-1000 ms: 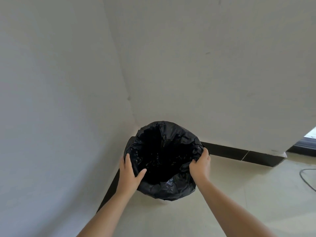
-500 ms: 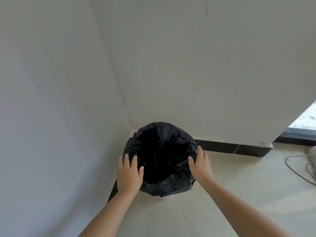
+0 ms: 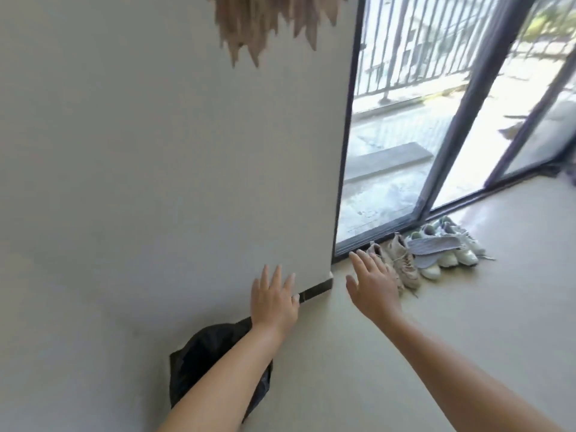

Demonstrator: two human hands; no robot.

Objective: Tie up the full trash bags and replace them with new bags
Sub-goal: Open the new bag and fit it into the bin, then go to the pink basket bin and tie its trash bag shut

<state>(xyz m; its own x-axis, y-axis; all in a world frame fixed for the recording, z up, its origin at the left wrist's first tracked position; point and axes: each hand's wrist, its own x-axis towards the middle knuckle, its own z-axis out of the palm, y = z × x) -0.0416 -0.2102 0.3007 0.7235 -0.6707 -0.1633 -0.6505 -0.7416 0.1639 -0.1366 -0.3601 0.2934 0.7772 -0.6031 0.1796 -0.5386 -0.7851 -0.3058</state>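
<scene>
A bin lined with a black trash bag stands on the floor against the wall at the lower left, partly hidden by my left forearm. My left hand is raised above and beyond the bin, fingers spread, holding nothing. My right hand is stretched out further right, also open and empty, in front of the shoes. Neither hand touches the bag.
A white wall with a dark skirting strip runs to a glass sliding door onto a railed balcony. Several pale shoes lie by the door track. A dried hanging decoration is at the top.
Both hands have let go of the bag's rim and lifted away, open. My view has swung right, so the bin now sits at the lower left and the door and shoes appear.
</scene>
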